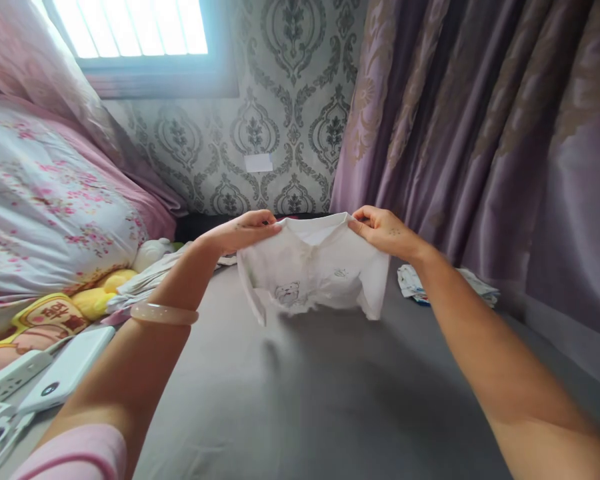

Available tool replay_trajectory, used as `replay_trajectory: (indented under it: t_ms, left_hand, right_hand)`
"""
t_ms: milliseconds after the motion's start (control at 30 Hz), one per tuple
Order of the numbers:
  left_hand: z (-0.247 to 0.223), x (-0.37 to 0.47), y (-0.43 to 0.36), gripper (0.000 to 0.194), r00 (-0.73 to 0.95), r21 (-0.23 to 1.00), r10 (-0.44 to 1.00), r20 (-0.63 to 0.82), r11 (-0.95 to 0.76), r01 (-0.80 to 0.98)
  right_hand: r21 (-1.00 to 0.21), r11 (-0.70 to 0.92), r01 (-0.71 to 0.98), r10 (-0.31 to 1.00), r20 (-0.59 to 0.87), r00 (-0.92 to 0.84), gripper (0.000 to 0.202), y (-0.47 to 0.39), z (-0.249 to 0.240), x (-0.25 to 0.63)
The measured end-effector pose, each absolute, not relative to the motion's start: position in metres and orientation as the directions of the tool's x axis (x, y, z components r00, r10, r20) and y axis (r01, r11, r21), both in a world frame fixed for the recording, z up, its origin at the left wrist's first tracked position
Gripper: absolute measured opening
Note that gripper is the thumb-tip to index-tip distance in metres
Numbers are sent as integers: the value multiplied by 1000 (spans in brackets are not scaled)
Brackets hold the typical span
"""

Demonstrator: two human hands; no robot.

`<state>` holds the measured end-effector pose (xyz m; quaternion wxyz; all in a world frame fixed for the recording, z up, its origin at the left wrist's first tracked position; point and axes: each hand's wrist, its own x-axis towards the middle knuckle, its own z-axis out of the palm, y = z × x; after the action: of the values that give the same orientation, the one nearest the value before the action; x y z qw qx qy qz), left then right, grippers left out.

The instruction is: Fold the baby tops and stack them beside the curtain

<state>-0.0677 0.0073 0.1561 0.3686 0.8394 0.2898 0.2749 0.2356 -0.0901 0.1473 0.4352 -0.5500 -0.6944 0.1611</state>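
Note:
A small white long-sleeved baby shirt (320,267) hangs in the air over the grey bed sheet (280,413), its front towards me, with a bear drawing on the lower left. My left hand (247,230) pinches it by the shoulder at the left of the neckline. At the other shoulder, my right hand (383,230) grips the cloth between thumb and fingers. The collar is stretched between both hands. The sleeves dangle, and the lower hem looks curled and blurred.
Folded clothes (415,283) lie at the right by the purple curtain (460,147). On the left are more clothes (150,277), yellow plush toys (90,303), a white power bank (70,367), a power strip (17,373) with cables and a floral quilt (55,193).

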Motion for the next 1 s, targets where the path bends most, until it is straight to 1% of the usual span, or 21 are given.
replay_trajectory:
  t_ms: [67, 133, 200, 267, 300, 333, 367, 400, 433, 467, 533, 567, 600, 633, 667, 733, 800, 867, 900, 967, 1000]
  left_hand:
    - [157, -70, 9, 44, 674, 752, 686, 275, -590, 294]
    - [160, -73, 10, 43, 655, 675, 683, 323, -652, 347]
    - [165, -75, 10, 39, 643, 540, 646, 411, -741, 400]
    - [169, -74, 10, 32, 613, 401, 586, 530, -810, 427]
    - [171, -72, 10, 29, 581, 360, 566, 585, -823, 439]
    - [172, -70, 9, 27, 546, 348, 561, 622, -823, 450]
    - [173, -68, 9, 26, 518, 368, 575, 633, -813, 452]
    - [174, -67, 8, 26, 506, 420, 604, 616, -795, 439]
    - [174, -68, 8, 28, 517, 494, 641, 568, -767, 409]
    - [174, -69, 8, 31, 553, 579, 672, 494, -728, 367]
    - [174, -76, 9, 38, 639, 733, 687, 345, -623, 274]
    - [172, -79, 11, 41, 673, 782, 680, 291, -574, 242]
    - [171, -81, 13, 42, 690, 808, 676, 259, -543, 229]
    - [169, -82, 15, 42, 685, 810, 683, 253, -537, 235]
    - [167, -81, 17, 41, 660, 796, 700, 272, -549, 255]
    - [164, -75, 18, 37, 574, 754, 742, 347, -585, 300]
    - [164, -68, 16, 37, 516, 761, 761, 394, -584, 281]
    - [168, -65, 10, 39, 558, 813, 749, 356, -543, 209]
    - [170, -65, 8, 41, 597, 834, 735, 323, -519, 187]
    - [173, -67, 7, 41, 630, 840, 725, 279, -501, 206]
    - [173, -69, 8, 40, 612, 834, 740, 279, -503, 228]
  right_hand:
    - [-751, 326, 574, 926, 377, -32, 44, -92, 147, 239]
    - [-739, 325, 590, 929, 368, -52, 43, -95, 148, 243]
    - [-669, 327, 667, 923, 379, -73, 42, -96, 151, 246]
    - [-548, 314, 776, 900, 431, -60, 40, -95, 154, 245]
    - [-482, 294, 826, 877, 479, -33, 38, -93, 155, 244]
    - [-428, 268, 863, 847, 531, 0, 36, -92, 156, 242]
    - [-395, 250, 884, 821, 570, 22, 35, -91, 157, 240]
    - [-392, 250, 885, 813, 582, 28, 34, -90, 158, 238]
    - [-417, 273, 867, 831, 557, 6, 36, -91, 159, 237]
    - [-464, 309, 830, 867, 496, -46, 38, -92, 160, 236]
    - [-589, 357, 725, 925, 329, -188, 44, -96, 163, 235]
    - [-640, 353, 682, 935, 265, -236, 46, -97, 164, 235]
    - [-670, 341, 660, 940, 233, -249, 48, -97, 165, 235]
    - [-676, 332, 658, 943, 240, -230, 47, -96, 165, 234]
    - [-667, 327, 669, 943, 276, -186, 46, -95, 165, 233]
    - [-650, 333, 683, 929, 351, -119, 44, -91, 165, 228]
    - [-680, 352, 643, 929, 336, -152, 44, -88, 165, 224]
    - [-738, 345, 579, 938, 264, -223, 46, -87, 165, 222]
    - [-756, 333, 564, 942, 246, -226, 47, -86, 166, 221]
    - [-759, 318, 569, 947, 279, -157, 46, -84, 166, 222]
    - [-754, 317, 575, 945, 303, -123, 45, -83, 165, 223]
